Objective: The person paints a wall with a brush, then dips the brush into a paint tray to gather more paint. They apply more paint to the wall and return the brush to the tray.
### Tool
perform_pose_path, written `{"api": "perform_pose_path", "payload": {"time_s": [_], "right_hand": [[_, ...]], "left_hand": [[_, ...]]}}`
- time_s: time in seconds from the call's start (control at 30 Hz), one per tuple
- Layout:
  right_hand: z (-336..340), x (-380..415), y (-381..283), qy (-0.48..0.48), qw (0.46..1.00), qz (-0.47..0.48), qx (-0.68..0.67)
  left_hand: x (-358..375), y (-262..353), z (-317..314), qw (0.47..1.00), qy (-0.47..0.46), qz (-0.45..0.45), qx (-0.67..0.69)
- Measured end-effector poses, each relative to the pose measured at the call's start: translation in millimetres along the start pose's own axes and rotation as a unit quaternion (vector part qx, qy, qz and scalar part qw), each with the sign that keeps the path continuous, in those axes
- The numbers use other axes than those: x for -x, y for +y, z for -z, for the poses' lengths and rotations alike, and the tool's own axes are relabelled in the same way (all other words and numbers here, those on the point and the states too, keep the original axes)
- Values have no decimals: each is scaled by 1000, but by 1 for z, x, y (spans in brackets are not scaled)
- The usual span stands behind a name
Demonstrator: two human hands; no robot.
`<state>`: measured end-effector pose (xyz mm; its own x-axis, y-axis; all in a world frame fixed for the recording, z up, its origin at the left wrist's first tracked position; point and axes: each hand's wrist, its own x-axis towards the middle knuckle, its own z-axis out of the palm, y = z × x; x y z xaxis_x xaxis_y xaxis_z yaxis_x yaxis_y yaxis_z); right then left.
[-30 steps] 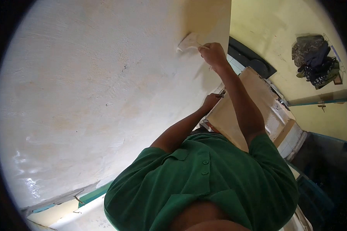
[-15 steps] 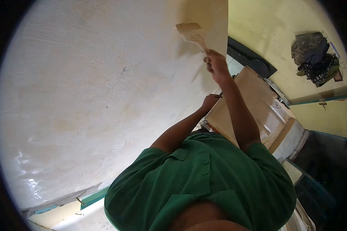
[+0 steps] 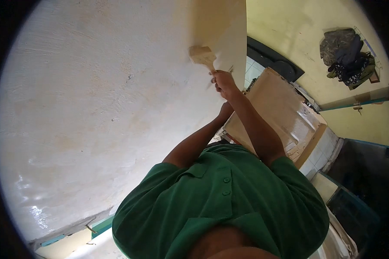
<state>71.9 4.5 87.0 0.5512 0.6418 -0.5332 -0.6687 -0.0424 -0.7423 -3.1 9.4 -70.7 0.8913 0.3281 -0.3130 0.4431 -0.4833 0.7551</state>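
My right hand (image 3: 224, 83) is closed round the handle of a wide, flat brush (image 3: 202, 55). The brush's broad end lies against or just off the pale, patchy wall (image 3: 95, 95); contact is hard to tell. Below it, my left hand (image 3: 226, 111) is beside the near left edge of a light brown panel (image 3: 272, 108). The right wrist and forearm partly cover my left hand, so its fingers are hidden, as is anything they hold.
A dark flat object (image 3: 274, 60) lies beyond the panel. Bundled clothes (image 3: 348, 58) hang on the yellow wall (image 3: 289, 26) at upper right. White tiles (image 3: 317, 157) and a dark surface (image 3: 363, 172) are at the right.
My right hand and the brush have come down the wall, nearer to my left hand, whose fingers are now covered. The whole view has shifted slightly.
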Motion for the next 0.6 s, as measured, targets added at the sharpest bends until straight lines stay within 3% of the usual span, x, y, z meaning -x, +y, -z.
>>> {"api": "perform_pose_path", "payload": {"time_s": [0.13, 0.27, 0.33, 0.4, 0.6], "right_hand": [[17, 6, -9, 73, 978, 186, 57], [6, 25, -56, 138, 909, 360, 156], [-1, 20, -67, 185, 825, 465, 262], [-15, 9, -77, 250, 679, 578, 377], [-38, 19, -48, 196, 662, 495, 528]], "left_hand": [[10, 11, 7, 998, -32, 29, -43], [20, 25, 13, 997, -21, 62, 47], [24, 26, 14, 999, -11, 35, 36], [23, 28, 16, 998, -20, 45, 29], [-1, -14, -12, 999, 41, -14, -10]]}}
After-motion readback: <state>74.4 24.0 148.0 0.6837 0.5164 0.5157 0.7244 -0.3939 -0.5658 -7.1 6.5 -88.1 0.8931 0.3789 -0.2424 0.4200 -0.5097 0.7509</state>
